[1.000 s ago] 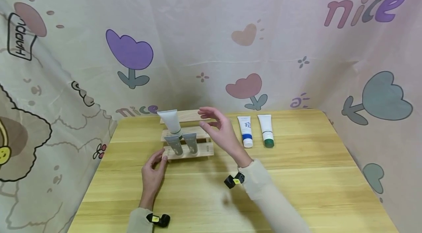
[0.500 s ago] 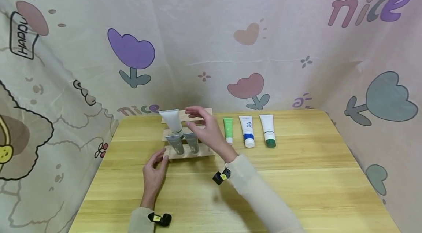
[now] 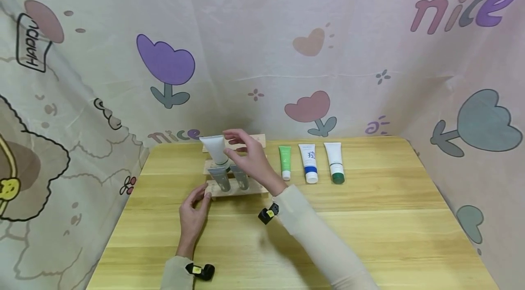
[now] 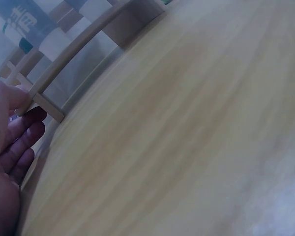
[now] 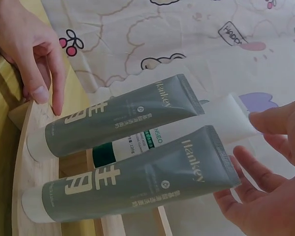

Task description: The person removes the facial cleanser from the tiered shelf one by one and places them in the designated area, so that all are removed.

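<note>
A stepped wooden rack [image 3: 256, 188] stands at the back left of the table. On its front step two grey tubes, a left one [image 3: 220, 179] and a right one [image 3: 242, 178], stand side by side. Behind them, one step up, is a white tube [image 3: 214, 147] with a dark green cap [image 5: 104, 155]. My left hand [image 3: 192, 219] pinches the rack's front left corner, thumb on top and fingers beneath. My right hand [image 3: 251, 158] is at the white tube's right edge, thumb and fingers apart. Its thumb [image 5: 273, 120] is close to the tube's tail; contact is unclear.
Right of the rack, a green tube [image 3: 285, 162], a blue-and-white tube [image 3: 308, 162] and a white tube with a green cap [image 3: 334, 162] lie in a row on the wooden table [image 3: 369, 235]. A patterned curtain [image 3: 246, 53] hangs behind.
My right hand has moved left across the rack to the white tube's edge, uncovering the green tube on the table. My left hand keeps its hold on the rack corner.
</note>
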`<state>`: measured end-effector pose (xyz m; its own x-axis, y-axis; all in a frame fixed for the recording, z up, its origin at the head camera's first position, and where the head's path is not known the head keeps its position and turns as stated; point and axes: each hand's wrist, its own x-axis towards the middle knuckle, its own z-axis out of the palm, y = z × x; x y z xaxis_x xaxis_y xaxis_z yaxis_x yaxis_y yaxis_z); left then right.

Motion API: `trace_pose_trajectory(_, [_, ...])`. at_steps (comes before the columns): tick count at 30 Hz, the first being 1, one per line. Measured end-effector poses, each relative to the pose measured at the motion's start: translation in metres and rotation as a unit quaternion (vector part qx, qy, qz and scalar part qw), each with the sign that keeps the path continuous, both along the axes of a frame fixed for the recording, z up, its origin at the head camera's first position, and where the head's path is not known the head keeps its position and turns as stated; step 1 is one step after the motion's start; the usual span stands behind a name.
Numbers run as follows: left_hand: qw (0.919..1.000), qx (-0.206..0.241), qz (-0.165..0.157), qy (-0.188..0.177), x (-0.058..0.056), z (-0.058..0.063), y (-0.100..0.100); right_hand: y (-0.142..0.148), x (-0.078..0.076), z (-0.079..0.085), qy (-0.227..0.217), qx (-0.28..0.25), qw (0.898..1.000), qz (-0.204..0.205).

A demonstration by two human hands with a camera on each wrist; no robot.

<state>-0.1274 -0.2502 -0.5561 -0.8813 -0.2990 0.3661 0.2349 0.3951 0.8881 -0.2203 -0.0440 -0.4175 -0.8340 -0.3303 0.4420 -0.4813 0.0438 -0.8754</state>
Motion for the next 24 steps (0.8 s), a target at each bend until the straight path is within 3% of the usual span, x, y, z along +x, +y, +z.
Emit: trace_pose_trajectory(24, [1.0000, -0.002, -0.004, 0.001, -0.001, -0.001, -0.001, -0.019, -0.013, -0.001, -0.028, 0.050, 0.998, 0.009])
